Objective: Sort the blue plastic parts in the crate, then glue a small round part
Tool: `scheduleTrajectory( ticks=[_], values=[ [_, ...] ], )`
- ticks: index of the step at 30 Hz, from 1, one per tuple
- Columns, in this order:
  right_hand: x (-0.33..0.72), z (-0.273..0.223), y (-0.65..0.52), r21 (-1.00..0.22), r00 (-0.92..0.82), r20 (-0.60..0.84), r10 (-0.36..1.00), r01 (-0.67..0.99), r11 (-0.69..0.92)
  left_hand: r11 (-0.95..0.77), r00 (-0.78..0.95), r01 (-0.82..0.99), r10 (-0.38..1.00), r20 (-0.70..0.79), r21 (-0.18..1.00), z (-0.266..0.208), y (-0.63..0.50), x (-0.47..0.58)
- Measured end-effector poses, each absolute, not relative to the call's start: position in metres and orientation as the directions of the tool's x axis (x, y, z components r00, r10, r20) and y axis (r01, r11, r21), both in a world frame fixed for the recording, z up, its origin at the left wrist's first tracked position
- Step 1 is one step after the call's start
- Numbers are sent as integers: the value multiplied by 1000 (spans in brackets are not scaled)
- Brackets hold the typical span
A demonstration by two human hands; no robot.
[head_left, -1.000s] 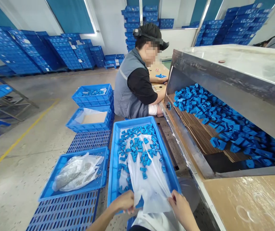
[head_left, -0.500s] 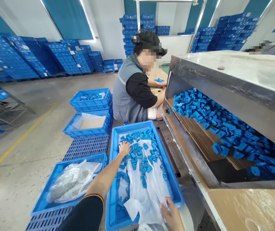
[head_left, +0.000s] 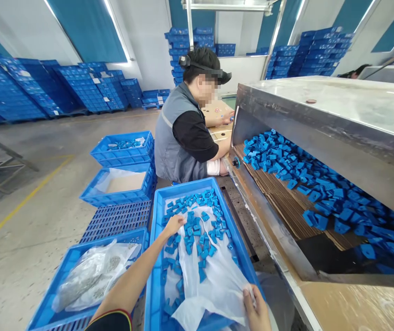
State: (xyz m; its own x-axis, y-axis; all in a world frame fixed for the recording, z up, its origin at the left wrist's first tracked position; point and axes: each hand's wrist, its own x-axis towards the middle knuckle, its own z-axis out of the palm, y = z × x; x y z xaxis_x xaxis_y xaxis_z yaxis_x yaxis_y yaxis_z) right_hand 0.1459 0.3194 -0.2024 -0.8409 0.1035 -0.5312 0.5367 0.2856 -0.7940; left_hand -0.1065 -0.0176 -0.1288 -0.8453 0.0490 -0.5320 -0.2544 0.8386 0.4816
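A thin white plastic sheet (head_left: 219, 271) lies creased inside a blue crate (head_left: 149, 276), with many small blue plastic parts (head_left: 193, 230) scattered on and around it. At the crate's left side, the fingers of my left hand (head_left: 174, 225) are pinched on the far left edge of the sheet. My right hand (head_left: 258, 309), by the near right corner, grips another edge between thumb and fingers. From there the sheet is drawn into taut folds. Some blue parts lie half hidden under it.
To the left, another blue crate (head_left: 64, 257) holds a clear bag (head_left: 90, 278) of small grey pieces. Two crates stand behind it. On the right, a metal-sided bench (head_left: 272, 103) shelters a heap of blue parts (head_left: 286, 161). A co-worker (head_left: 179, 138) sits just beyond my crate.
My left hand has gone from spread over the blue parts to pinched on the sheet. My right hand has moved slightly right, pulling the sheet's near part wider. The co-worker's hand has shifted.
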Motion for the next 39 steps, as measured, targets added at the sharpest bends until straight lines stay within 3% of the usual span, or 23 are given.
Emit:
scheduleTrajectory(
  ticks=[4,8,11,15,17,21,26,31,39],
  values=[
    [152,-234,309,-776,-792,-610,39,606,175,773,-888,-217,98,-449,597,-143,-8,-123],
    [143,-219,268,-872,-889,-458,10,451,190,801,-886,-91,206,-415,592,-157,11,-147],
    [132,-209,243,-921,-931,-334,147,355,159,837,-867,50,307,-392,546,-159,31,-160],
    [126,-221,236,-884,-907,-410,-95,369,287,795,-744,256,525,-413,550,-157,60,-175],
    [128,-223,235,-872,-899,-427,-94,382,307,791,-685,275,560,-467,546,-158,72,-181],
    [134,-203,225,-850,-864,-492,104,503,155,815,-688,250,530,-496,523,-164,80,-186],
    [139,-182,213,-837,-835,-537,117,545,47,769,-744,160,506,-436,619,-170,55,-171],
    [143,-177,216,-895,-907,-402,129,419,156,673,-859,-24,365,-360,740,-158,21,-150],
    [138,-131,231,-936,-974,-209,86,225,270,452,-901,-294,164,-402,842,-127,-15,-104]
  ],
)
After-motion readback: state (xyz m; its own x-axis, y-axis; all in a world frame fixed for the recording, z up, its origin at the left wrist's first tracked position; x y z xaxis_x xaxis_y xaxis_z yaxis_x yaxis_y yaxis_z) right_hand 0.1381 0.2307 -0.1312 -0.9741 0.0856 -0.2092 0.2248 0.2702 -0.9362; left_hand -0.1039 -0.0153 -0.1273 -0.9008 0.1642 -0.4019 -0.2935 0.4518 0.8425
